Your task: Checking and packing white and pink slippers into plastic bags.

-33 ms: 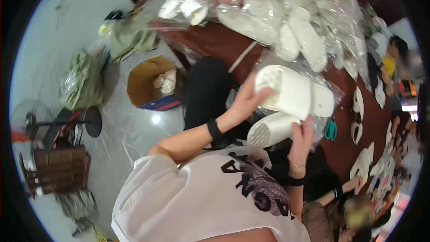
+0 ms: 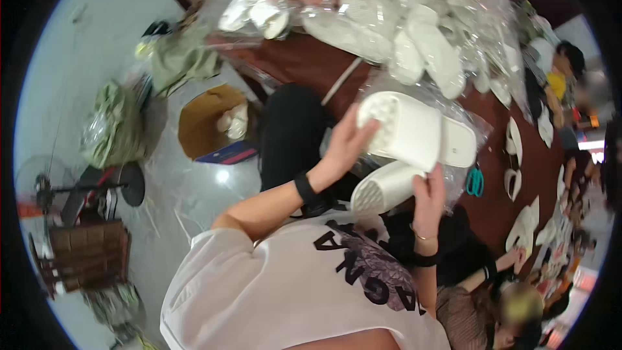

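A white slide slipper (image 2: 409,133) with a broad strap and a bumpy footbed is held above the table's near edge. My left hand (image 2: 346,148) grips one end of it, thumb over the footbed and fingers underneath. Below lies a second white slipper (image 2: 381,192), its bumpy footbed facing up. My right hand (image 2: 429,206) has its fingertips at the lower edge of the upper slipper's strap and beside the second slipper; its fingers are bent together, and exactly what it pinches is partly hidden. Clear plastic wrap (image 2: 461,185) spreads under and behind the pair.
Bagged white slippers (image 2: 427,45) are heaped on the dark red table (image 2: 291,65). Teal-handled scissors (image 2: 475,181) lie right of my hands. A cardboard box (image 2: 214,100) stands on the floor at left, near a green sack (image 2: 113,123). A co-worker's hand (image 2: 520,256) is at far right.
The whole scene sits slightly further left in the picture. Both hands keep the same hold around the slippers.
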Motion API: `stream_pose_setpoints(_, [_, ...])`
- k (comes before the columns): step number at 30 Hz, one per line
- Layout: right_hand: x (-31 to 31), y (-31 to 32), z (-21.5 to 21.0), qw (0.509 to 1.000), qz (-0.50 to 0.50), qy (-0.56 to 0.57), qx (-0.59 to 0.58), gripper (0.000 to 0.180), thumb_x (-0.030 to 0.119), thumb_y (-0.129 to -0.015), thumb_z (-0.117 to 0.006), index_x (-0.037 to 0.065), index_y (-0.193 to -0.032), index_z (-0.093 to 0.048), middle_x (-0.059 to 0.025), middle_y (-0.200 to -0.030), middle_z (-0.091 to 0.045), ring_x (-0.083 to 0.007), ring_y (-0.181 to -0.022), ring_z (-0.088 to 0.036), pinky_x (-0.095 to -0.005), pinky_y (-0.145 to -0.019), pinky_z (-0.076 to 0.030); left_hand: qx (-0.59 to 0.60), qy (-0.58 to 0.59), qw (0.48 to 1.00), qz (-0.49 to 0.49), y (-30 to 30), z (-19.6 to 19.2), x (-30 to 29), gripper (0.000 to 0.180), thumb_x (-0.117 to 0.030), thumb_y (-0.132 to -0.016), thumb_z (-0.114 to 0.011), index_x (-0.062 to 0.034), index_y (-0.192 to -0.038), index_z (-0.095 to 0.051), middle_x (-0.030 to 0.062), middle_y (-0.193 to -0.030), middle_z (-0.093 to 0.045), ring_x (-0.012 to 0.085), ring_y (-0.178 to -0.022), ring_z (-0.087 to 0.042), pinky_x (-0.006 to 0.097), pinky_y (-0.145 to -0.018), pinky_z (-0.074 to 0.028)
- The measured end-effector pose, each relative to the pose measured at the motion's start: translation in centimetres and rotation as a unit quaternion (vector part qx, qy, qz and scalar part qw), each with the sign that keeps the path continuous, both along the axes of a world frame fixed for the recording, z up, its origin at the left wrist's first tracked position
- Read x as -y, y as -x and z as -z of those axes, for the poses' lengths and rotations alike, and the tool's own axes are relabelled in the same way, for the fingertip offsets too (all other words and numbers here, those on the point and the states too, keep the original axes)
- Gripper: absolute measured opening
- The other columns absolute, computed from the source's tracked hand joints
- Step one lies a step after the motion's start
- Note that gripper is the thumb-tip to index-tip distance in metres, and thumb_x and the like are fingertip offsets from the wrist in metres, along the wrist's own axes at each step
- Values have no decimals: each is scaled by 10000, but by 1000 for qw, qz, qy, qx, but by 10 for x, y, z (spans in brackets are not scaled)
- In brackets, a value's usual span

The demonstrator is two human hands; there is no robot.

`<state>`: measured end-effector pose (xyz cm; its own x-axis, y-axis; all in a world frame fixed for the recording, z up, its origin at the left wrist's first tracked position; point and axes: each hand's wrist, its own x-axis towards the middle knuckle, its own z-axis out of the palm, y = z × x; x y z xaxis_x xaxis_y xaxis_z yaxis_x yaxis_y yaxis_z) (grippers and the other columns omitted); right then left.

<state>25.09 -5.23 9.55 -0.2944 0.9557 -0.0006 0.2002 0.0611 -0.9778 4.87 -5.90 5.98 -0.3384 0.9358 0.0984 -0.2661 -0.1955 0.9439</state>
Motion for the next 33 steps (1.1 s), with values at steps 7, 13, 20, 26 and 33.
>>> stream_pose_setpoints(7, [-6, -35, -44, 958, -91, -108, 251, 161, 70, -846, -644, 19, -991, -596, -94, -897, -604, -256, -809, -578, -341, -703, -464, 24, 5, 991, -135, 50, -9, -5, 334, -179, -984, -537, 7, -1259, -504, 57, -1156, -605, 114, -1009, -590, 259, -868, -475])
stream_pose_setpoints(13, [-12, -71, -58, 738, -393, -382, 393, 91, 127, -753, -567, 114, -842, -580, -25, -801, -511, -185, -845, -554, -326, -757, -419, -70, 7, 998, 5, 76, -31, -31, 323, -196, -998, -518, 21, -1237, -532, 36, -1101, -623, 78, -983, -547, 233, -875, -431])
stream_pose_setpoints(20, [2, -53, -62, 724, -439, -469, 253, 95, 167, -725, -603, 118, -795, -560, -16, -811, -490, -166, -866, -532, -291, -767, -427, 8, 141, 948, 286, 25, -36, -52, 500, -402, -1027, -407, 28, -1213, -581, 50, -1048, -652, 100, -939, -594, 243, -813, -470])
stream_pose_setpoints(26, [-43, -102, -31, 778, -266, -492, 285, 136, 148, -719, -610, 155, -853, -587, -31, -799, -475, -226, -814, -522, -365, -749, -429, 25, 137, 976, 165, 36, -44, -31, 597, -497, -1002, -384, 18, -1278, -505, 154, -1138, -635, 246, -991, -645, 365, -824, -528])
stream_pose_setpoints(33, [-186, -254, -42, 626, -85, -471, 615, 96, 77, -811, -527, 61, -894, -574, -147, -855, -548, -331, -862, -544, -428, -770, -437, 1, 91, 965, -246, 200, -24, 75, 324, -241, -1009, -467, 7, -1201, -550, 129, -1082, -660, 203, -944, -657, 325, -817, -540])
